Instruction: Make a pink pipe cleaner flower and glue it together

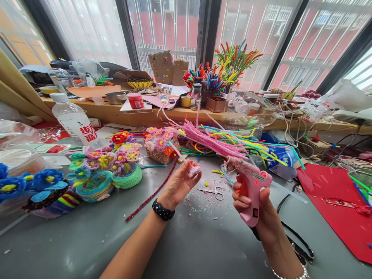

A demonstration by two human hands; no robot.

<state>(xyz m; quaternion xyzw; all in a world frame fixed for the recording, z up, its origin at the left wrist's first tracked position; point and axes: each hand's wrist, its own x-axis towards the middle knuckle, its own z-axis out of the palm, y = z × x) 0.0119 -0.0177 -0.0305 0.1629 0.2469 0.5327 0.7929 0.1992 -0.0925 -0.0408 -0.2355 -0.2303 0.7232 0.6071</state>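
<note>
My left hand (178,185) is closed, pinching a small curled piece of pale pink pipe cleaner (194,169) above the grey table; its exact shape is partly hidden by the fingers. My right hand (267,209) grips a pink hot glue gun (254,176) with a small red light lit on its side, the nozzle pointing left towards the pink piece but apart from it. Behind both hands lies a bundle of pink pipe cleaners (212,137). Below, between the hands, small scissors (215,192) rest among scattered glitter.
Pipe-cleaner flower baskets (127,176) stand at left, with a woven basket (162,153) of pink flowers further back. A water bottle (74,120) stands behind them. A dark red tinsel stem (151,195) lies left of centre. Red sheets (337,209) and a black cable (302,240) occupy the right.
</note>
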